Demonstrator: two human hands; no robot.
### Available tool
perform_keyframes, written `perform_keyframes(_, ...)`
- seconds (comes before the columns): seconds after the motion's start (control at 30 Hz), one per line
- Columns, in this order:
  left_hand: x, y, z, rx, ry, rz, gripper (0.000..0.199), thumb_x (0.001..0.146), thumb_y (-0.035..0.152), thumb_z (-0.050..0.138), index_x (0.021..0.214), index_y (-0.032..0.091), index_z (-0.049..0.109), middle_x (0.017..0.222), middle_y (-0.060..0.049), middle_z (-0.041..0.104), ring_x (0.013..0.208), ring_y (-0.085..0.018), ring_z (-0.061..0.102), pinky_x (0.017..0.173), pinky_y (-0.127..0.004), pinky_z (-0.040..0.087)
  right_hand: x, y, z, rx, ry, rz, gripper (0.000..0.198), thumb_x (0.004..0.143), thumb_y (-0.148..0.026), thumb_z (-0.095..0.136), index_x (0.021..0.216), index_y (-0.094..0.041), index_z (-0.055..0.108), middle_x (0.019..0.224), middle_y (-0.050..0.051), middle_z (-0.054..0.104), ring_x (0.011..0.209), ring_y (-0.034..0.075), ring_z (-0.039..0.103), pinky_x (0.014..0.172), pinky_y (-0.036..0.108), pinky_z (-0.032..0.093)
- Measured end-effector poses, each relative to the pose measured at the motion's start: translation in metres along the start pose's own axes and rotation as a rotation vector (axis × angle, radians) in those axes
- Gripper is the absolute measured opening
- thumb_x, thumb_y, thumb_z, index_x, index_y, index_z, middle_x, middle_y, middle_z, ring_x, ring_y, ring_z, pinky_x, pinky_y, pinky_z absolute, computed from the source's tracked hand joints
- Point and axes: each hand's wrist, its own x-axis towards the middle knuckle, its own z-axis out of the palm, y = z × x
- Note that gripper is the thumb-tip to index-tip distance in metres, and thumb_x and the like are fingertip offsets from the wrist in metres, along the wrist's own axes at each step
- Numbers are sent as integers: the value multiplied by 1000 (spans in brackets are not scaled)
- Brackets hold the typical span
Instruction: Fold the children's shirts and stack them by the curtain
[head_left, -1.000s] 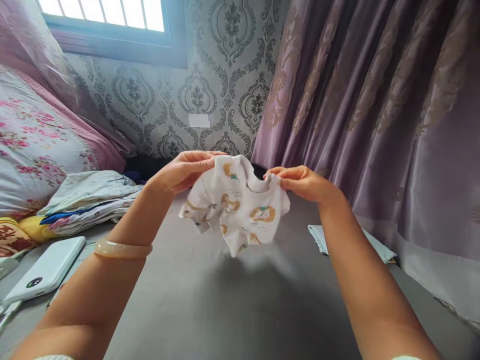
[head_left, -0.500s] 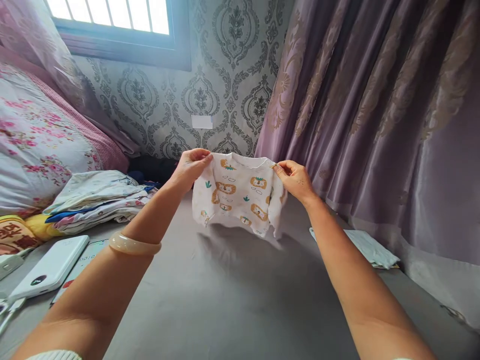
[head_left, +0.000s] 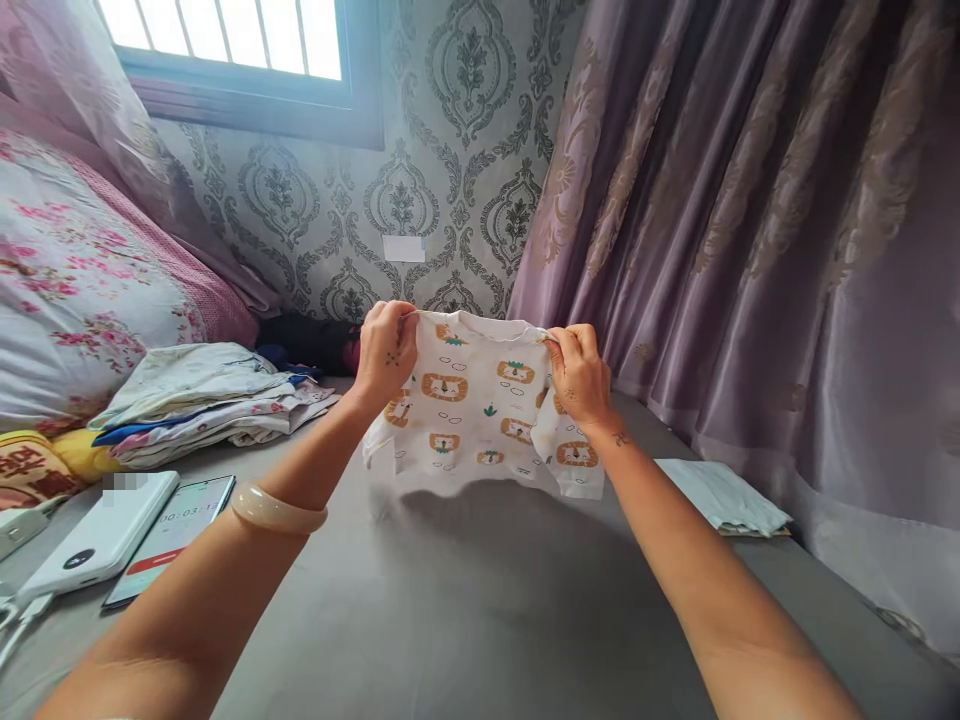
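A small white long-sleeved shirt (head_left: 480,400) printed with orange lion faces and green leaves hangs spread between my hands. My left hand (head_left: 388,350) pinches it at the left shoulder, beside the neckline. At the opposite shoulder my right hand (head_left: 581,372) has its fingers closed on the cloth. The sleeves droop on both sides, and the hem hangs at or just above the grey sheet (head_left: 450,620); I cannot tell whether it touches.
Folded clothes (head_left: 202,400) are stacked at the left, by a floral pillow (head_left: 90,280). Nearer lie a white power bank (head_left: 112,535) with a cable and a phone (head_left: 176,535). Folded pale cloth (head_left: 724,495) lies at the right, beside a purple curtain (head_left: 712,250).
The shirt has opened out wider and flatter, its sleeves swinging outward. Both hands have turned so their backs face me more, still gripping the shoulders. More of the phone shows.
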Motion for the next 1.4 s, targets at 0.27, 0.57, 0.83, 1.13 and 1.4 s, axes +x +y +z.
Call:
perform_keyframes(0.27, -25, 18, -35, 176, 78, 146, 23, 96, 29, 41, 99, 19, 62, 98, -9, 61, 98, -24, 54, 92, -42, 41, -15, -11, -34, 9, 17, -62, 41, 102, -47, 31, 119, -24, 61, 109, 7, 56, 87, 18, 59, 61, 26, 45)
perform_keyframes(0.57, -60, 53, -108, 178, 85, 134, 18, 93, 32, 47, 99, 27, 63, 99, -6, 62, 100, -25, 54, 96, -43, 40, -39, -40, -105, 193, -28, -124, 33, 99, -47, 43, 117, -30, 65, 104, 4, 58, 90, 19, 59, 71, 30, 50)
perform_keyframes(0.83, -57, 78, -154, 246, 100, 168, 21, 92, 35, 49, 100, 22, 65, 94, -2, 59, 92, -18, 55, 91, -36, 45, -29, -55, -143, 279, -76, -207, 30, 98, -48, 46, 111, -33, 68, 100, 4, 61, 91, 20, 61, 78, 34, 52)
perform_keyframes(1.13, -81, -2, -65, 313, -323, 9, 25, 93, 27, 39, 90, 18, 63, 93, -10, 62, 91, -25, 53, 84, -39, 41, -58, -31, -52, 149, -370, -41, 27, 99, -40, 45, 104, -27, 68, 103, 3, 62, 87, 18, 62, 68, 29, 46)
perform_keyframes(1.4, -117, -49, 6, 363, -470, -97, 29, 96, 26, 33, 96, 18, 61, 100, -13, 62, 97, -28, 52, 83, -39, 38, -83, -18, 10, 17, -581, 45, 27, 100, -35, 42, 110, -27, 65, 109, 3, 60, 88, 17, 62, 66, 26, 42)
